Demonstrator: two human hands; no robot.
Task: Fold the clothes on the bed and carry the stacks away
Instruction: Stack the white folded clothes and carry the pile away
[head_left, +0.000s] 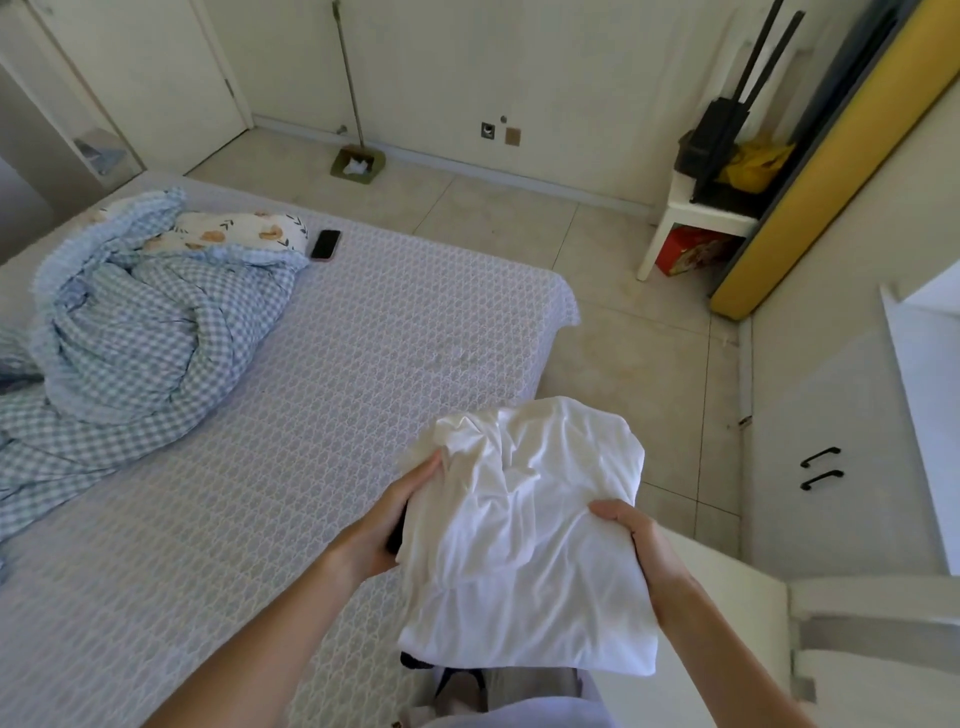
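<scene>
Both hands on the load. My left hand grips the left edge of a folded stack of white cotton clothes, fingers curled under, thumb on top; something dark shows beneath the white there, likely another garment in the pile. My right hand pinches the right edge, thumb over the top layer, fingers hidden below. A grip on opposite sides keeps the folds from sliding apart.

The stack hangs in the air at the near right corner of the bed with the white lattice-textured cover, partly out over the pale tiled floor. Judged from that: folding done for this pile, carrying under way.

Far left on the bed, a crumpled blue-and-white checked quilt with a cream pillow printed with orange shapes; just right of the pillow, a black phone, face up.

Far right, a white stool carries black gear and a yellow bag, a red box beneath.

No readable writing or brand anywhere; the red box's print is too blurred.
</scene>
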